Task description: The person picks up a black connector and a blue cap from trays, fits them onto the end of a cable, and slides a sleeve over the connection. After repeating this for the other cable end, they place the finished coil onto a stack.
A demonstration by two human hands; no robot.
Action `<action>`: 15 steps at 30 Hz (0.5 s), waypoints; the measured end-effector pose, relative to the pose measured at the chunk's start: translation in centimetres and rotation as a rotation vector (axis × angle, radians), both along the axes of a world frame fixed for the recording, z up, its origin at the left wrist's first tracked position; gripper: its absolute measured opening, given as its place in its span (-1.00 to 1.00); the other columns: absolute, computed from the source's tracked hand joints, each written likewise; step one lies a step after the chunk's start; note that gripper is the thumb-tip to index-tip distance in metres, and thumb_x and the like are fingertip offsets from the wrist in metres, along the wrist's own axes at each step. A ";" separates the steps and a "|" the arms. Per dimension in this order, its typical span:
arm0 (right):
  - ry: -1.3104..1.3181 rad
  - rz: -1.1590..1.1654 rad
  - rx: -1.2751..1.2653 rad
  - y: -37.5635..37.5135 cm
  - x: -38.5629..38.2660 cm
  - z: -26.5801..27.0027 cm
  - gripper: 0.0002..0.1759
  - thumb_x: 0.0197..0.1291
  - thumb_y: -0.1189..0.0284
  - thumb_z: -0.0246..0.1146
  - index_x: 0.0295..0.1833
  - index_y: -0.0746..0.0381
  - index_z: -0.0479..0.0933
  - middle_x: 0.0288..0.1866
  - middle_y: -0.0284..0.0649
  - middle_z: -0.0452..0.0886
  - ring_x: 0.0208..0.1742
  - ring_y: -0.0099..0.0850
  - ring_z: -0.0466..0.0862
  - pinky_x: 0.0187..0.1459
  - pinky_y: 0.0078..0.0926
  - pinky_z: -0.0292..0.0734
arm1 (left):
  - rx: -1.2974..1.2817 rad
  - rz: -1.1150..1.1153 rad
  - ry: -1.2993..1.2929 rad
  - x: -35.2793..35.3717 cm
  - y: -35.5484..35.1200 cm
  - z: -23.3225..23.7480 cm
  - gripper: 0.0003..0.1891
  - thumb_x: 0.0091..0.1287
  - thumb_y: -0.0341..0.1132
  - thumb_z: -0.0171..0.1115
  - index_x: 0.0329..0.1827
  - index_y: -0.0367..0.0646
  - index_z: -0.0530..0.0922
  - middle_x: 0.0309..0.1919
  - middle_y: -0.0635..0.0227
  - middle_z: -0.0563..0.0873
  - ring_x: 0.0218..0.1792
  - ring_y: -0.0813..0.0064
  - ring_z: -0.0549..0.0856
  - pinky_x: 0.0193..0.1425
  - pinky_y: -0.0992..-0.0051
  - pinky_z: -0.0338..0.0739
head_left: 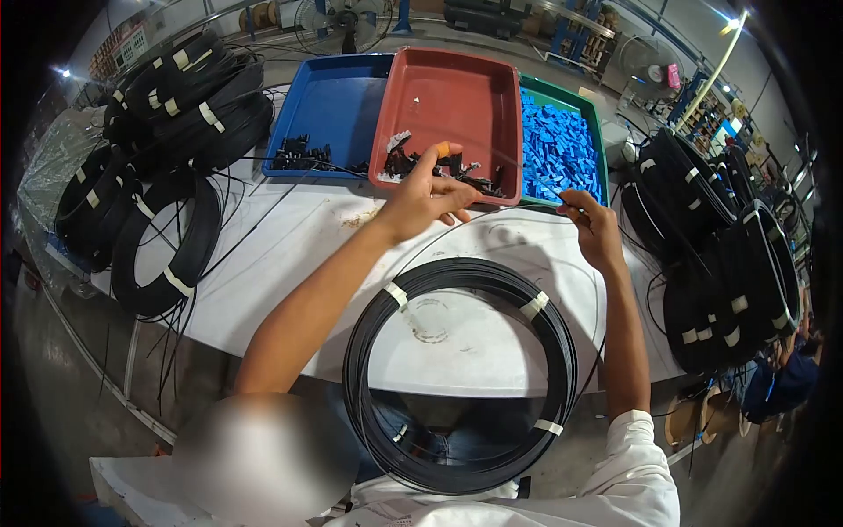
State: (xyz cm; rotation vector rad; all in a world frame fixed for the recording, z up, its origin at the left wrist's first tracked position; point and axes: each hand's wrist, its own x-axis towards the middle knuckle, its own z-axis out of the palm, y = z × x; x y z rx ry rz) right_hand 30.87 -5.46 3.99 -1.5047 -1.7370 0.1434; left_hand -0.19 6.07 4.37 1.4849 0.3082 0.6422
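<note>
"Caged metal fans (344, 25) and racks fill the workshop behind. What does the head camera show on the surface?"

"White tabletop (281, 237), crowded. Along its far side sit a blue rectangular plastic tray (338, 97) with small black pieces (301, 156), a red rectangular plastic tray (452, 97) with dark and silvery scraps (399, 164), and a green rectangular plastic tray (600, 136) heaped with small bright-blue pieces (562, 149). Stacked black cable coils flank it, left (189, 97) and right (680, 180)."

"Where's the piece in hand?"

"One round black cable coil (357, 369), bound with white tape bands (534, 305), lies across the near edge, partly over the tabletop, partly above the lap."

"Hands?"

"The right hand (594, 227) is at the green tray's near edge, fingers pinching what looks like a thin black cable strand (427, 244). The left hand (430, 195) is over the red tray's near edge, one finger wrapped in orange; its fingers are partly curled, and I can't tell whether they grip the strand."

"What could go wrong?"

"A hard tug might drag the overhanging coil off the edge. Loose pinching might let the strand spring back. Knuckles catching the green tray could spill blue pieces."
</note>
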 end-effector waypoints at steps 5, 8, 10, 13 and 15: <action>-0.009 0.071 -0.111 -0.5 -0.3 0.3 -0.79 0.36 0.70 0.14 0.06 0.40 0.57 -0.18 -0.08 0.74 -0.09 -0.34 0.77 -0.04 -0.44 0.61 | 0.221 0.603 -0.065 1.9 -1.0 -1.6 -0.22 0.33 -0.16 0.46 0.37 -0.05 0.04 0.04 0.10 0.62 -0.03 0.34 0.70 0.00 0.41 0.63; -0.031 0.072 -0.187 -0.9 -0.8 0.6 -0.80 0.35 0.70 0.15 0.04 0.40 0.57 -0.20 -0.09 0.74 -0.10 -0.34 0.76 -0.04 -0.44 0.60 | 0.212 0.662 -0.361 2.5 1.1 -4.1 -0.37 0.37 -0.30 0.41 0.27 -0.02 0.09 0.03 0.11 0.61 0.01 0.33 0.70 0.08 0.41 0.67; -0.048 0.086 -0.197 -1.1 -1.2 0.8 -0.81 0.33 0.70 0.16 0.02 0.40 0.57 -0.21 -0.09 0.73 -0.10 -0.33 0.77 -0.06 -0.43 0.61 | -0.142 0.518 -0.560 1.7 1.6 -4.6 -0.44 0.41 -0.39 0.34 0.25 0.01 0.11 0.06 0.07 0.61 0.06 0.33 0.68 0.14 0.39 0.67; -0.079 0.052 -0.411 -1.4 -2.3 2.1 -0.80 0.29 0.68 0.20 0.01 0.33 0.56 -0.21 -0.07 0.76 -0.10 -0.30 0.79 -0.14 -0.35 0.61 | -0.028 0.486 -0.535 0.6 1.6 -4.7 -0.52 0.46 -0.53 0.17 0.27 0.04 0.12 0.10 0.03 0.61 0.04 0.28 0.72 0.13 0.33 0.68; -0.114 0.039 -0.454 -0.9 -2.9 2.6 -0.79 0.28 0.66 0.21 0.02 0.31 0.57 -0.20 -0.07 0.77 -0.11 -0.27 0.79 -0.12 -0.32 0.61 | 0.154 0.510 -0.572 0.9 0.7 -4.4 -0.53 0.47 -0.61 0.06 0.28 0.05 0.13 0.04 0.00 0.68 -0.05 0.22 0.77 0.14 0.25 0.69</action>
